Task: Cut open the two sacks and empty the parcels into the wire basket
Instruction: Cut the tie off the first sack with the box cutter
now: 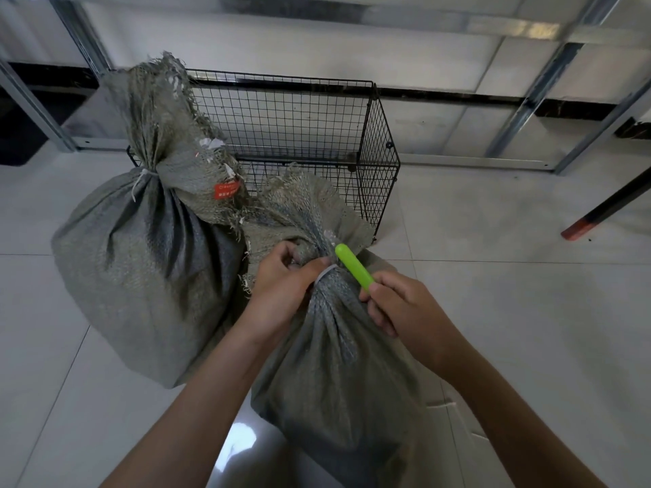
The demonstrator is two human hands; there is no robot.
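Near sack (334,375): grey woven, standing on the floor right in front of the person, just before the basket; its L side is touching the far sack. Neck is bunching tight, frayed top is flopping twd the basket.
Tie (326,274): white, wrapping round the neck of the near sack, btw the two hands; not yet cut.
L hand (281,280): gripping the neck from the L at tie level. Fingers (287,251) are curling round the bunched cloth above the tie, thumb is lying along the neck w/ its tip at the tie.
R hand (405,304): holding the cutter by its lower end, fingers curling in and pinching it; knuckles are resting close vs the sack.
Cutter (352,265): lime green, slanting up-left, upper end is sitting at the tie on the R side of the neck. Blade: can't tell, hidden.
Far sack (141,276): same grey weave, bigger, standing L of the near sack and leaning vs the basket's L end. A white tie is closing its neck, a red label (227,190) is showing on the folded top.
Basket (382,153): black wire mesh, open-topped, sitting on the floor behind both sacks.
Floor (510,311): pale glossy tiles.
Racking (528,93): grey metal frame running behind the basket.
Leg (606,209): dark, red-tipped, slanting down at far R, well apart from the sacks.
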